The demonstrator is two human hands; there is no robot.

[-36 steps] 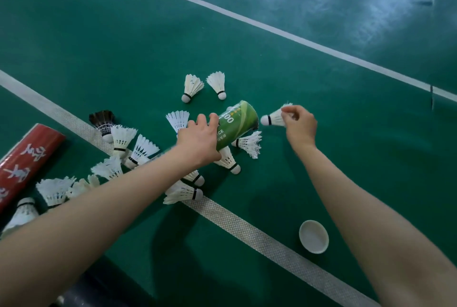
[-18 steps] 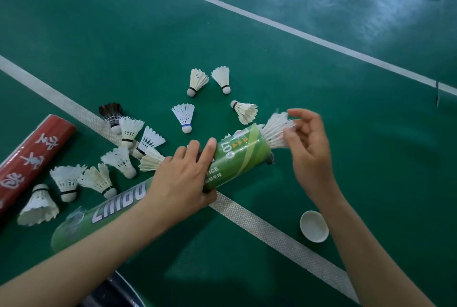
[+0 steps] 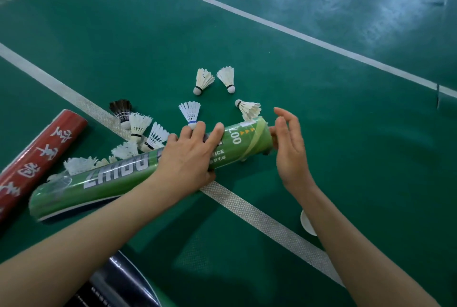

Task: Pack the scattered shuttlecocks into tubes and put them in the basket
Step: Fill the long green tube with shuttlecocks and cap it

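Note:
A long green shuttlecock tube (image 3: 116,179) lies slanted just above the court floor, its open mouth to the right. My left hand (image 3: 190,158) grips it around the middle. My right hand (image 3: 291,148) is at the mouth with fingers spread and relaxed, its thumb side against the opening; no shuttlecock shows there. Loose white shuttlecocks lie beyond the tube: a pair (image 3: 203,80) at the back, one (image 3: 249,108) near the mouth and one with a blue band (image 3: 190,113) by my left fingers. A black-feathered one (image 3: 121,108) and several white ones (image 3: 139,126) cluster to the left, partly hidden by the tube.
A red tube with white characters (image 3: 37,158) lies at the left edge. A white tube cap (image 3: 306,222) sits on the floor, half hidden by my right forearm. A dark rounded object (image 3: 118,282) shows at the bottom. A white court line (image 3: 247,207) runs diagonally under the tube.
The shuttlecock my right hand carried to the tube mouth has gone inside; its feathers no longer stick out. My right hand's fingers have opened at the mouth. My left hand still holds the tube.

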